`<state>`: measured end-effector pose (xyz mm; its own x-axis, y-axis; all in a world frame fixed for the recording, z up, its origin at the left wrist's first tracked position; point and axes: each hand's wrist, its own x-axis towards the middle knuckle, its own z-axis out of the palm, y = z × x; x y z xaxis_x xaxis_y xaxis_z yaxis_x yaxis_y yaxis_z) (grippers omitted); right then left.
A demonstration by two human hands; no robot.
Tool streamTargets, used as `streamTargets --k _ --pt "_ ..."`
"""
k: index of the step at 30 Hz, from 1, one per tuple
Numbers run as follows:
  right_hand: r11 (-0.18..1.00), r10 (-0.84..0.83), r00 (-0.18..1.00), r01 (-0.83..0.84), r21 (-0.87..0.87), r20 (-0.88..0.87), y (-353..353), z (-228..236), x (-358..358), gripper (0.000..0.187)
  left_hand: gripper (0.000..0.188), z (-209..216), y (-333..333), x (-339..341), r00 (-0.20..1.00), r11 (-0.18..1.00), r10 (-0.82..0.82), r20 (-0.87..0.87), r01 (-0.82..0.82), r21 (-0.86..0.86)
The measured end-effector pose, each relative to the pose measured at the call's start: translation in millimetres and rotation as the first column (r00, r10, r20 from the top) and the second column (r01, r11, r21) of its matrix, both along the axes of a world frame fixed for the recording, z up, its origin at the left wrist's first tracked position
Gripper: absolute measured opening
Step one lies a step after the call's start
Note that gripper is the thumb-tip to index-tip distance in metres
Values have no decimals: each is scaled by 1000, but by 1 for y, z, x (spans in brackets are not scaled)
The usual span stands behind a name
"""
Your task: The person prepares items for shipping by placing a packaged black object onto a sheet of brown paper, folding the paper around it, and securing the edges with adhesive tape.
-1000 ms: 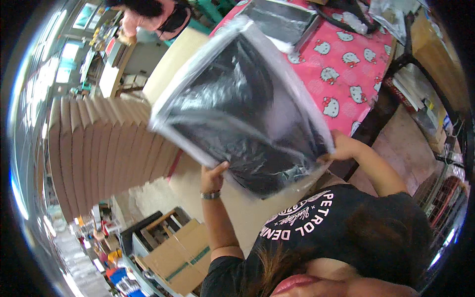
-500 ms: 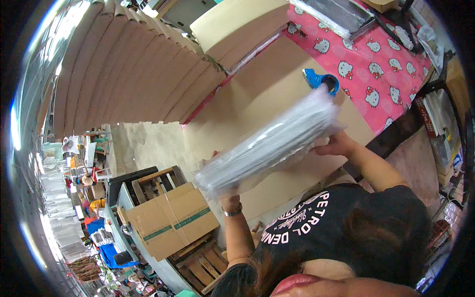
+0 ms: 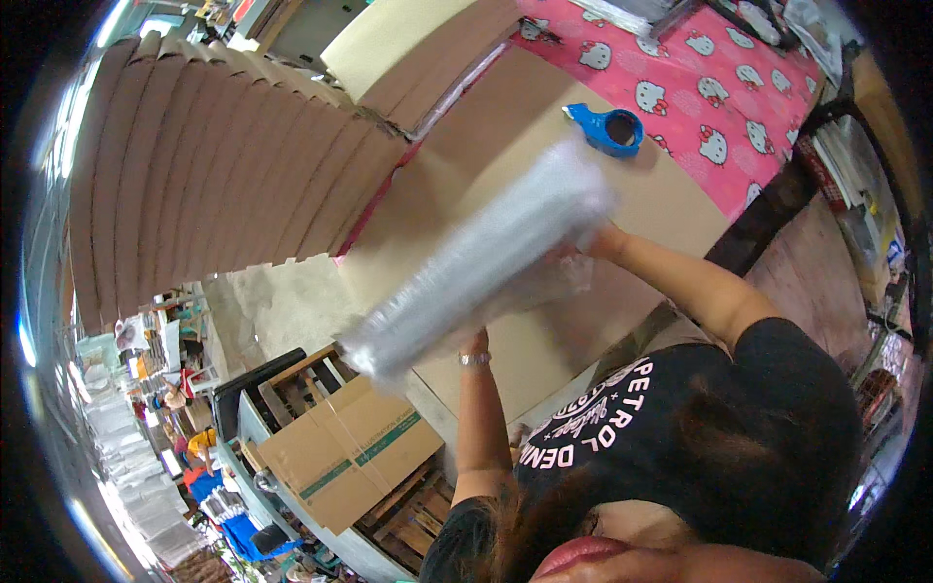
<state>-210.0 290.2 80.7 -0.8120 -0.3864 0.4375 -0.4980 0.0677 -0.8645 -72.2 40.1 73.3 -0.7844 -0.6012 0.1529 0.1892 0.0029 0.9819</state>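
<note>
Silvery, crinkled plastic (image 3: 561, 279) around a slab-shaped package (image 3: 476, 255), in the grip of left hand (image 3: 475, 342) and right hand (image 3: 604, 242).

Left hand (image 3: 474, 343) and right hand (image 3: 606, 240) holding plastic-wrapped panel (image 3: 486, 257), blue tape dispenser (image 3: 593, 123) partly on cardboard (image 3: 466, 155)

I noted strong white glare along the left side, with moderate light and soft shadow over the cardboard sheet (image 3: 437, 204). Motion blur smeared the plastic-wrapped bundle (image 3: 486, 262). Fisheye distortion bowed the edges.
</note>
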Motion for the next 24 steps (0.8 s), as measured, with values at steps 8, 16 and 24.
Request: streamTargets --k 8,16,24 --pt "803 -337 793 -39 594 507 -32 11 -38 86 44 -20 17 -18 800 938 -7 600 -203 282" --pt "477 -149 986 132 869 -68 -3 -32 -58 48 96 -93 -11 13 273 967 247 930 -9 -254" --pt "249 -360 757 641 726 -545 197 -62 -123 55 93 -82 -8 2 291 930 315 904 93 -354"
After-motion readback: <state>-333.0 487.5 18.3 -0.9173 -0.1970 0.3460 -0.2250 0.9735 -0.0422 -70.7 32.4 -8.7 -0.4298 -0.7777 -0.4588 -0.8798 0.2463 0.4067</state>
